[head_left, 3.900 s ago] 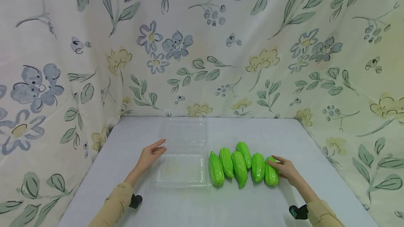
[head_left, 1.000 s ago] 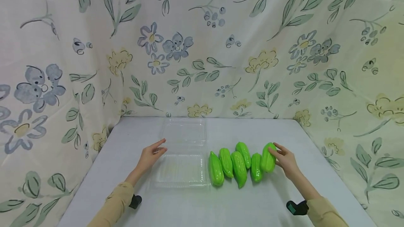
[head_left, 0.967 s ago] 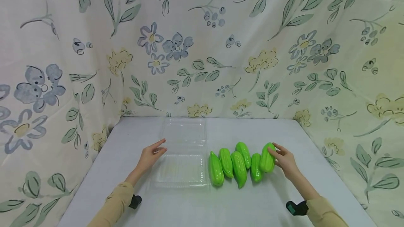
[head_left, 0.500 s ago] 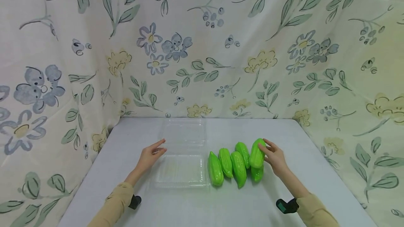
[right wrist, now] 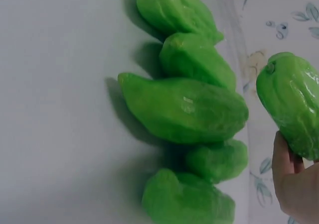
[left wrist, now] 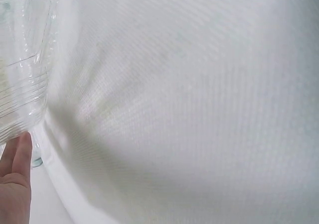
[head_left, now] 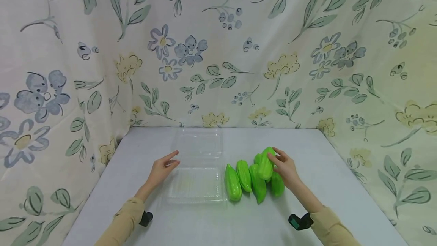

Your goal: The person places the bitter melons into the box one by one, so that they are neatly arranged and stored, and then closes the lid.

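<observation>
My right hand (head_left: pixel 285 167) grips a glossy green, long ridged vegetable (head_left: pixel 266 163) between thumb and fingers. It is raised over the row and overlaps its neighbours in the head view. In the right wrist view, the held green vegetable (right wrist: pixel 291 104) is tilted up, apart from the several lying on the table. My left hand (head_left: pixel 164 170) is at the left side of a clear plastic clamshell box (head_left: pixel 220 185), its fingers extended and nothing gripped. In the left wrist view, fingertips (left wrist: pixel 24 140) of that hand are right at the rim of the clear box (left wrist: pixel 25 94).
Several green vegetables (head_left: pixel 233 183) lie side by side on the white table (head_left: pixel 218 225), right of the box. The box's raised lid (head_left: pixel 199 141) lies open toward the back. A floral curtain (head_left: pixel 218 67) hangs behind the table.
The right hand has lifted the rightmost green vegetable and carried it left over the others. The left hand has stayed at the box.
</observation>
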A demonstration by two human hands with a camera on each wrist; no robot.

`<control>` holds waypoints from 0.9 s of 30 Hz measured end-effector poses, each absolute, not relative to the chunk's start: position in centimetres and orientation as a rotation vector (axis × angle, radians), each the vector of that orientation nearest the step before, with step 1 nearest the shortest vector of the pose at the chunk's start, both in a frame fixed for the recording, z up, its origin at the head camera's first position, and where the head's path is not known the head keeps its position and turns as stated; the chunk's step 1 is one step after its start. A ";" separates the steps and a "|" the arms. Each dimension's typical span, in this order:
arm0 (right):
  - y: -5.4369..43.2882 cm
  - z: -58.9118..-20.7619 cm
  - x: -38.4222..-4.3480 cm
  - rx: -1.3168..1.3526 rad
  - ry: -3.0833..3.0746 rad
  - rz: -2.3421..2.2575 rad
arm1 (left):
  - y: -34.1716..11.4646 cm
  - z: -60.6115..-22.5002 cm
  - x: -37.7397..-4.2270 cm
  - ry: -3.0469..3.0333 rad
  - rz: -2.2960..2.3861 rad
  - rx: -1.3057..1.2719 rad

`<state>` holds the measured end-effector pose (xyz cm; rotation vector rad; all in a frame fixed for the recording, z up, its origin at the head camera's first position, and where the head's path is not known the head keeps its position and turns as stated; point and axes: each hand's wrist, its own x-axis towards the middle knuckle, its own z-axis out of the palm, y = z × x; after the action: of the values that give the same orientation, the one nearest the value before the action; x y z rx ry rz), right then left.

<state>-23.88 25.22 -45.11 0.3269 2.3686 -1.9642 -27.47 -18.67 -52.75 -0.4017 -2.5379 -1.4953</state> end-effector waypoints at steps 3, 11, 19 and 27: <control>24.4 -45.1 -24.1 0.323 2.352 -1.975 | -18.7 -52.8 -27.6 -2.537 -1.494 -0.408; 22.2 -44.6 -24.2 0.255 2.352 -1.972 | -18.7 -52.9 -27.7 -2.528 -1.483 -0.407; 20.2 -45.3 -24.4 0.252 2.319 -2.003 | -18.5 -52.9 -27.5 -2.523 -1.524 -0.404; 18.9 -45.1 -24.4 0.201 2.295 -2.027 | -18.5 -53.0 -27.6 -2.544 -1.465 -0.380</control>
<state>-24.44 18.91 -45.06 0.2011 2.2948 -2.0269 -27.60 -18.54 -53.03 -0.3803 -2.5442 -1.4648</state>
